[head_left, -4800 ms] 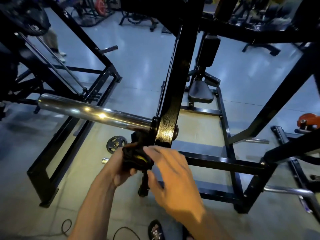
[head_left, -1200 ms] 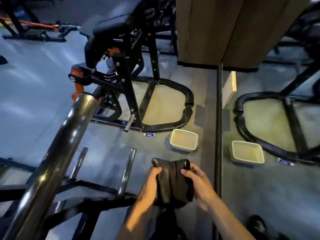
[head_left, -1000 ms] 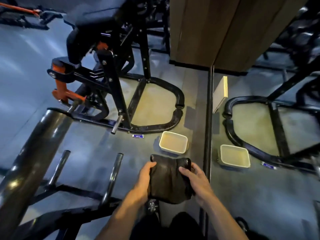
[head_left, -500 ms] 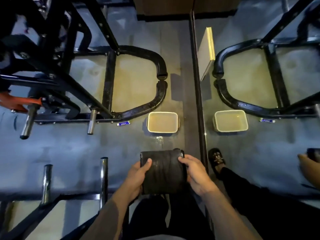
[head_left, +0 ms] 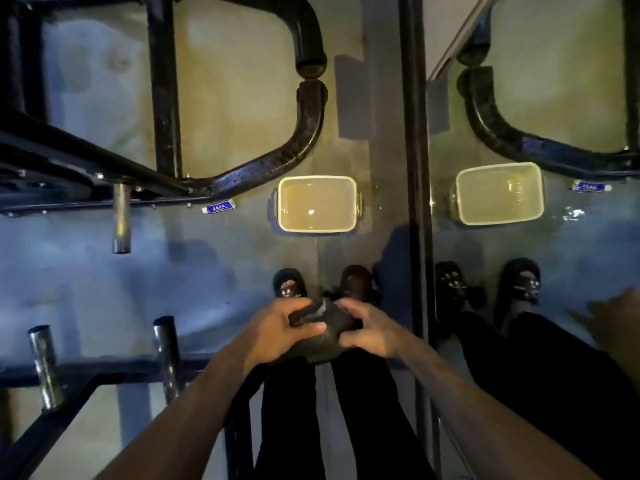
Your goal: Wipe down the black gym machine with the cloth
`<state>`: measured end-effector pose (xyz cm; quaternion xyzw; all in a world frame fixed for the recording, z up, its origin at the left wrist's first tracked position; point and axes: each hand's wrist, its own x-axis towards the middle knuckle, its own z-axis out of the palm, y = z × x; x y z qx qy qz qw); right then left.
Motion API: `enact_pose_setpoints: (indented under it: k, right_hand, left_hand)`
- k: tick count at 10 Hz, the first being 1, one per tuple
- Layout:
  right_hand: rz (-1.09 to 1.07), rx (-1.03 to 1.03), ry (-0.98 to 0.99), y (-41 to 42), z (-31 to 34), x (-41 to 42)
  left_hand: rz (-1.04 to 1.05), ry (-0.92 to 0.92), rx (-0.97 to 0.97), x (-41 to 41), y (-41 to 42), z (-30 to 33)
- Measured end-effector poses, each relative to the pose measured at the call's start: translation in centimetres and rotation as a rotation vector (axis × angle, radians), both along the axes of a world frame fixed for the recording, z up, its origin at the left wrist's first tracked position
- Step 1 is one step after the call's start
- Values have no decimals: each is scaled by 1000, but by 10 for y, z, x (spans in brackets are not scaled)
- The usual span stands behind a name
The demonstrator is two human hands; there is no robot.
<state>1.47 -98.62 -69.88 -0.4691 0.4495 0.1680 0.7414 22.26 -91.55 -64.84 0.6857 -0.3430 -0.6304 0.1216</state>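
Cloth (head_left: 320,336), dark and bunched into a wad, sits between both hands directly above the person's black-trousered legs, a little below the centre of the head view. The left hand (head_left: 277,327) curls its fingers over the top and left side of the wad, gripping it; the right hand (head_left: 367,332) clasps the right side, its fingers wrapped round the fabric too. Two dark slippers (head_left: 289,284) stand on the floor (head_left: 104,278) just beyond the hands.

Ahead of the feet a cream rectangular tub (head_left: 317,203) rests on the floor, holding yellowish liquid. Just to its left runs the curved tubular base of the black gym machine (head_left: 277,157), with a short steel peg (head_left: 121,216) sticking out toward the viewer and a small blue label (head_left: 219,206) lying near the frame. At lower left a second black frame (head_left: 69,382) carries two upright steel pegs (head_left: 166,355).

A mirror (head_left: 519,254) fills the right side, edged by a dark vertical strip (head_left: 415,133), and it repeats the tub, the slippers, the machine base and part of a hand.
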Motion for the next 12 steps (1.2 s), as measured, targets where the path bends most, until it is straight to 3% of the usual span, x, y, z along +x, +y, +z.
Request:
enact_pose_setpoints:
  k: [1, 2, 5, 6, 7, 8, 9, 10, 12]
  right_hand:
    - [75, 42, 49, -18, -57, 14]
    - [-55, 72, 79, -30, -110, 27]
    - [-255, -264, 270, -39, -284, 77]
    - [-325, -307, 203, -49, -321, 105]
    - [-432, -181, 15, -60, -343, 127]
    - [-563, -54, 68, -71, -374, 137]
    - [-587, -73, 324, -75, -418, 136]
    - [-474, -160, 512, -76, -436, 139]
    - [-317, -226, 706, -80, -407, 124]
  left_hand:
    - [28, -27, 30, 13, -9, -67]
    - [-14, -85, 31, 28, -18, -136]
    - [95, -335, 29, 57, -22, -331]
    - [36, -429, -145, 58, -28, -360]
    - [-2, -587, -347, 65, -35, -379]
    - [-161, -671, -410, 72, -46, -403]
    - [-465, -604, -242, 76, -60, -439]
    - [-611, -563, -108, 82, -73, -461]
    - [-672, -453, 5, 83, -86, -430]
